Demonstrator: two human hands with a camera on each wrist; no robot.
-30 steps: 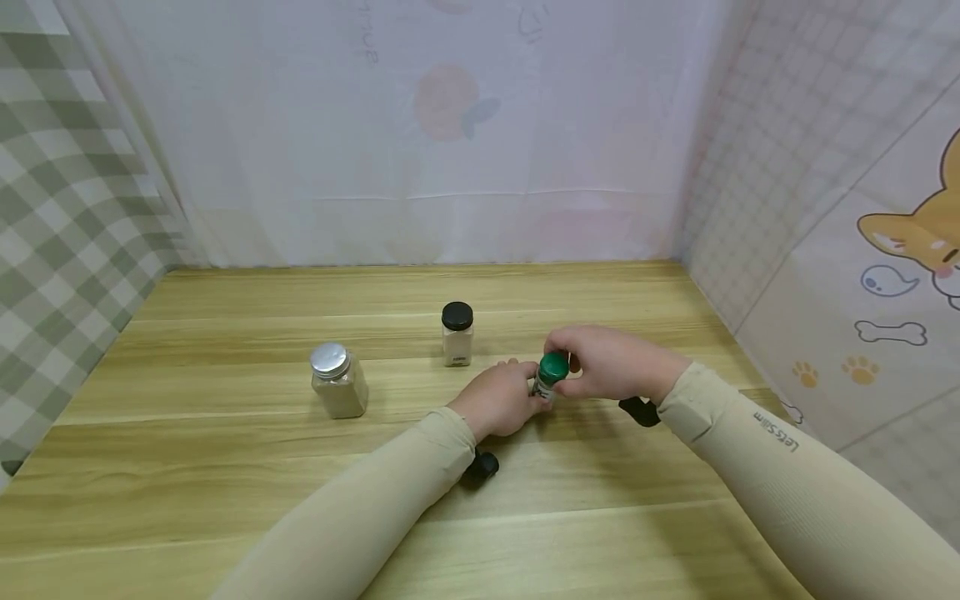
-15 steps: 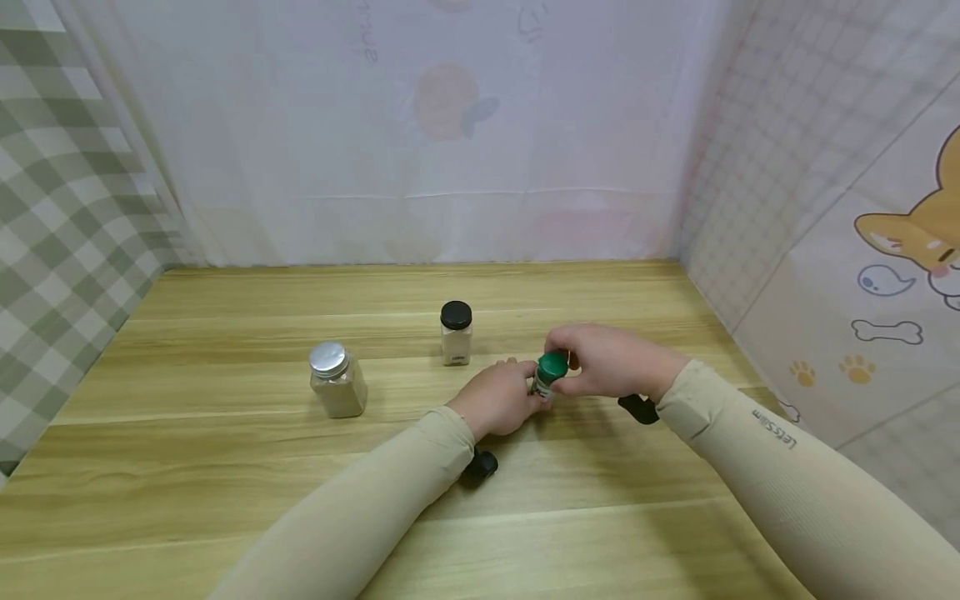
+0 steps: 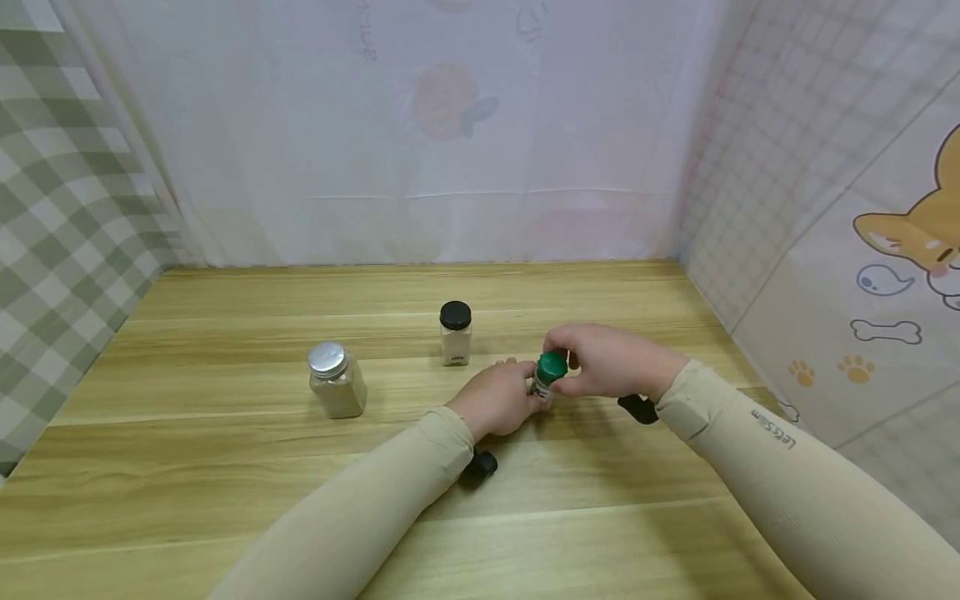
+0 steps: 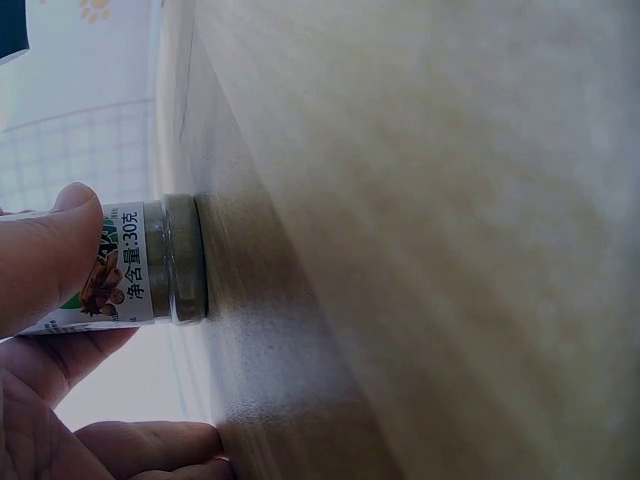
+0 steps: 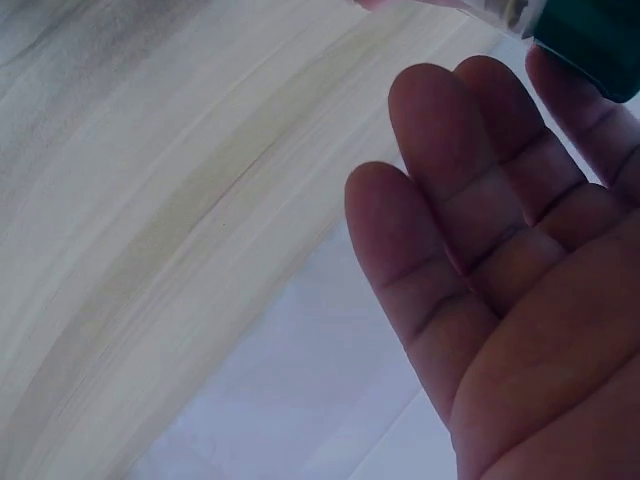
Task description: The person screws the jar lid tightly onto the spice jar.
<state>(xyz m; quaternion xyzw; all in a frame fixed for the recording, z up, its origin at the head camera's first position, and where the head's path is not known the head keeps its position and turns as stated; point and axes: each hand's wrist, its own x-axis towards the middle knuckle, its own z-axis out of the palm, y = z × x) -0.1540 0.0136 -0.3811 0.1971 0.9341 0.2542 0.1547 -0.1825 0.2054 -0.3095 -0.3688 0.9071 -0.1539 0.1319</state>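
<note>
A small spice jar (image 4: 125, 265) with a printed label and a green cap (image 3: 552, 366) stands upright on the table between both hands. The left hand (image 3: 501, 398) grips the jar's body; in the left wrist view its thumb lies across the label and the jar's base meets the tabletop. The right hand (image 3: 611, 362) pinches the green cap from the right, with thumb and fingertips at its sides. In the right wrist view, an index finger touches the cap (image 5: 590, 45) while the other fingers (image 5: 440, 130) stretch out beside it, touching nothing.
A black-lidded jar (image 3: 455, 335) stands behind the left hand. Further left is a larger silver-lidded jar (image 3: 338, 382) with tan powder. Both rest on the wooden table (image 3: 187, 467). Cloth-covered walls (image 3: 450, 150) bound the back and sides.
Both hands keep their hold on the jar and its cap, with hardly any movement. The head view has shifted very slightly.
</note>
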